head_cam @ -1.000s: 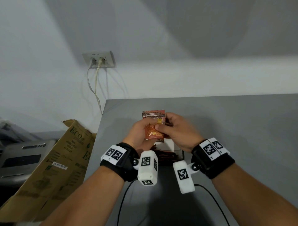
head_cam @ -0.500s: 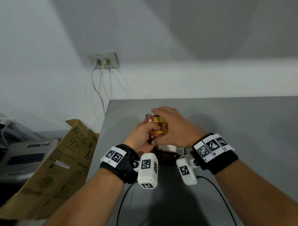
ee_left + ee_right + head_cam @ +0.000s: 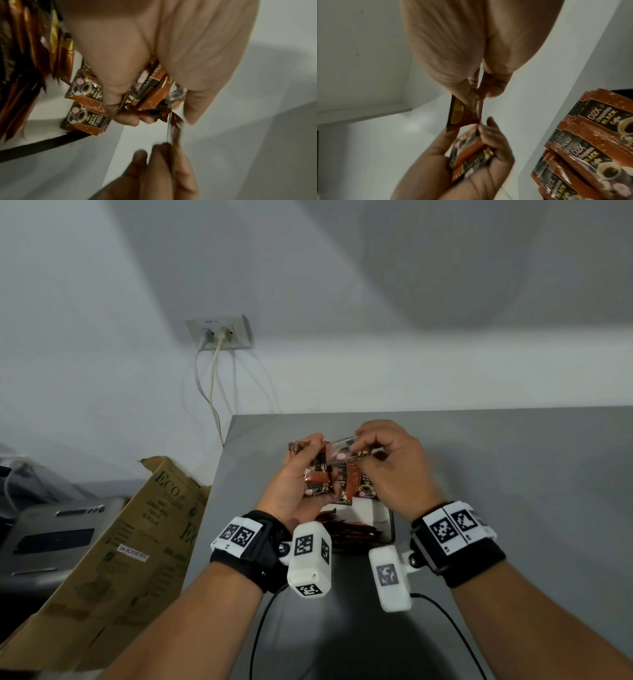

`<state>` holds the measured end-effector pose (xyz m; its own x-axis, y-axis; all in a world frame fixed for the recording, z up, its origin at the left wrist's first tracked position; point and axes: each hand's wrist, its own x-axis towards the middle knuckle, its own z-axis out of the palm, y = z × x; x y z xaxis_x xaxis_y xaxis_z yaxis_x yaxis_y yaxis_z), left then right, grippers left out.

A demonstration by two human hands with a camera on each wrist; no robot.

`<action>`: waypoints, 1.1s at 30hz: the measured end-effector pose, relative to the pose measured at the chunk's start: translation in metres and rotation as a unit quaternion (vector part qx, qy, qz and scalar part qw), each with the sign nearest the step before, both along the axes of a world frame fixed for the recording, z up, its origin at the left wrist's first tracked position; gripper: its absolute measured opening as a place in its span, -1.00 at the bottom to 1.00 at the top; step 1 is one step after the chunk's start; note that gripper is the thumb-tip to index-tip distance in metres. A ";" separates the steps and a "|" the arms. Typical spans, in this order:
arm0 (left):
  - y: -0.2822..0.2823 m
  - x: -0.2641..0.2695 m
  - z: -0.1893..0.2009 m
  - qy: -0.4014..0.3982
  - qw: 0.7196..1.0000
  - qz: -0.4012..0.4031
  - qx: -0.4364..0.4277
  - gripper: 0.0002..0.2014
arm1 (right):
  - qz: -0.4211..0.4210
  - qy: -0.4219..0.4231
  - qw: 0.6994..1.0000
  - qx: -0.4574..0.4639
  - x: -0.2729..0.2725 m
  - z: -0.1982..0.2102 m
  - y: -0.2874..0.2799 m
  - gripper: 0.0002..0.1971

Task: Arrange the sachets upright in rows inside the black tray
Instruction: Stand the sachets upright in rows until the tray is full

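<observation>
The left hand [image 3: 297,474] gripped a small stack of sachets [image 3: 467,152], too overlapped to count, and the right hand [image 3: 394,463] pinched one single sachet [image 3: 458,113] above the black tray [image 3: 390,525]. Two cables hung from the wall socket [image 3: 219,332], and one cardboard box [image 3: 113,559] leaned beside the grey table [image 3: 513,474].

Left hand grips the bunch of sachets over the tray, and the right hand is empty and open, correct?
Not quite. The left hand does grip the bunch of sachets over the tray, but the right hand pinches a single sachet, as the right wrist view shows.
</observation>
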<state>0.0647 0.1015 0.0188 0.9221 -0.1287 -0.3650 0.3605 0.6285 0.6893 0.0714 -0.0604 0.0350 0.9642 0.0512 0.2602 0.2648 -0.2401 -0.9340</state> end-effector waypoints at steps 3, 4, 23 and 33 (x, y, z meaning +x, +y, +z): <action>0.000 0.002 0.003 -0.042 0.998 0.014 0.038 -0.51 | 0.081 0.056 0.995 -0.019 -0.009 -0.007 0.003 -0.64; 0.000 0.002 0.004 -0.051 0.997 0.017 0.052 -0.45 | 0.095 0.087 0.992 -0.003 -0.011 -0.008 0.004 -0.66; -0.004 -0.006 -0.002 -0.061 0.987 0.017 0.146 -0.33 | 0.035 0.309 0.932 0.184 0.000 -0.009 0.016 -0.75; 0.005 -0.010 0.003 -0.047 0.981 0.005 0.188 -0.51 | 0.004 0.277 0.953 0.120 0.007 0.000 -0.002 -0.75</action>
<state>0.0548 0.1070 0.0219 0.9544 0.0079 -0.2985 0.2798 0.3260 0.9030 0.0784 -0.0628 0.0350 0.9566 0.0627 -0.2846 -0.2850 -0.0024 -0.9585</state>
